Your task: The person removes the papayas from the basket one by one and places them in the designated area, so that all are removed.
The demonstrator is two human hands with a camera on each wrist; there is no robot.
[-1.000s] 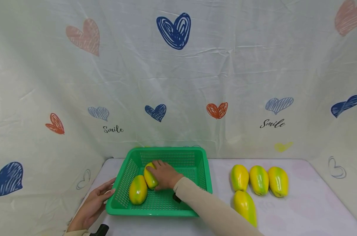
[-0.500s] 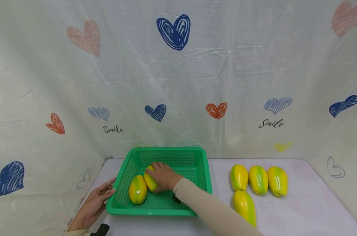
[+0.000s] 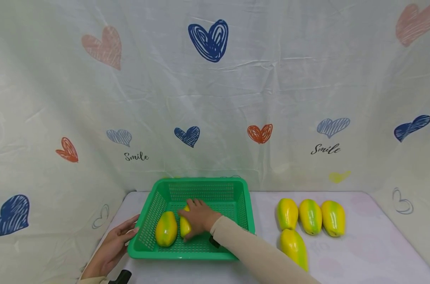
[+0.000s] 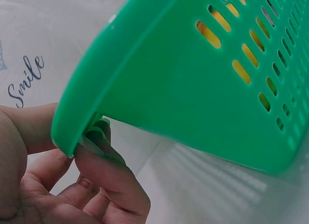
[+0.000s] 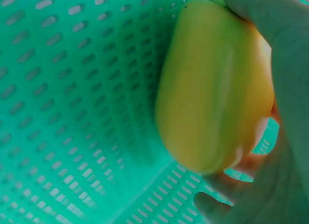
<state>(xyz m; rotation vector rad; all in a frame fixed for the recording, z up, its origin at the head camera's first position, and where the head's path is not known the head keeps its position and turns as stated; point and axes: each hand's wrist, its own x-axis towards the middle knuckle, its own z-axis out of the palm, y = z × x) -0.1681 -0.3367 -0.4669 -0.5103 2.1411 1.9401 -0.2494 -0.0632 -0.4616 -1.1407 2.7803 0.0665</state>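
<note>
A green perforated plastic basket (image 3: pixel 191 255) stands on the table. My left hand (image 3: pixel 111 246) pinches its left rim; in the left wrist view the fingers (image 4: pixel 108 178) curl under the rim. Inside the basket my right hand (image 3: pixel 200 218) grips a yellow-green papaya (image 3: pixel 184 227), partly hidden by the hand in the head view. In the right wrist view that papaya (image 5: pixel 215 93) lies between the thumb and fingers, near the basket's wall. Another papaya (image 3: pixel 166 229) lies in the basket to its left, a small gap apart.
Right of the basket several papayas lie on the pale table: three in a row, the middle one (image 3: pixel 310 217) striped green, and one in front (image 3: pixel 294 249) below the left one. A white curtain (image 3: pixel 229 98) printed with hearts hangs behind. My right forearm crosses the basket's front right corner.
The right hand has shifted the gripped papaya slightly right and nearer, opening a gap from the other papaya in the basket. The left hand stays at the rim.
</note>
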